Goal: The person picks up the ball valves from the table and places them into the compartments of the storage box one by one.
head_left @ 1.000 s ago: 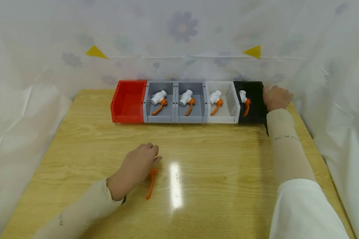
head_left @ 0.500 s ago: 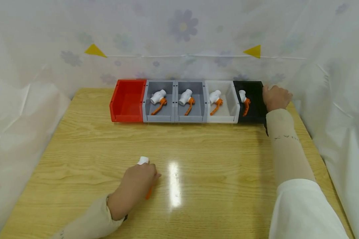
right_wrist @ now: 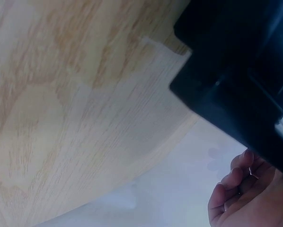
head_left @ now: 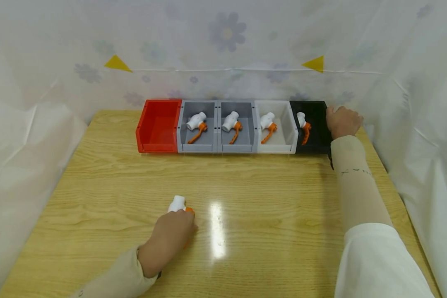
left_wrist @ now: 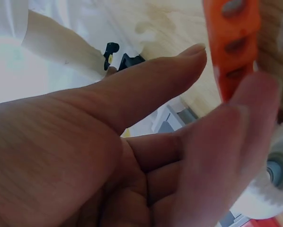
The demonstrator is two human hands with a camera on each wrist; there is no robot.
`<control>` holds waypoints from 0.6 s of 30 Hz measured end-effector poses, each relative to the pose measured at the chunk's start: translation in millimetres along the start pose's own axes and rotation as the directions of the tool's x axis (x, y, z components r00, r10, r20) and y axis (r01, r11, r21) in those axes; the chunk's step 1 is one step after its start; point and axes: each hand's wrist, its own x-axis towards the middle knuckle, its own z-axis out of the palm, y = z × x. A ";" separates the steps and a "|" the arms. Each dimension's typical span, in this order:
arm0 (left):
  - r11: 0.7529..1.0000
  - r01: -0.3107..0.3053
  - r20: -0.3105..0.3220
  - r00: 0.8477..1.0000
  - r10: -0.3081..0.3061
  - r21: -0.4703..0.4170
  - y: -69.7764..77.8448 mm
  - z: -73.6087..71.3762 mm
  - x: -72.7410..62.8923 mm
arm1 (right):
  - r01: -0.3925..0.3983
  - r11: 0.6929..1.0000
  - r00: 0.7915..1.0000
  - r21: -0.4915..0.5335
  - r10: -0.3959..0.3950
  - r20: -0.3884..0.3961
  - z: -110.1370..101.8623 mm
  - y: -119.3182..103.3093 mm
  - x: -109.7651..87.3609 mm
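Note:
A white ball valve with an orange lever lies on the table, partly hidden under my left hand. In the left wrist view, the orange lever runs between my thumb and curled fingertips, which pinch around it. Beside those fingers shows the valve's white ribbed pipe end. My right hand holds the outer side wall of the black bin at the far right. From the right wrist, its curled fingers show close against the black bin's wall.
Left of the black bin stand a white bin, two grey bins and a red bin, joined in a row. Similar valves lie in the grey, white and black bins. A flowered white sheet hangs behind the table.
My left hand has moved down toward me over the valve, uncovering its white body and covering most of its orange lever. The right hand stays at the black bin.

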 end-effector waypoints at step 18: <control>1.000 -0.021 0.073 0.997 0.019 0.023 -3.4 0.9 0.6 | 0.009 1.000 1.000 0.000 -0.009 -0.007 0.6 0.3 -0.6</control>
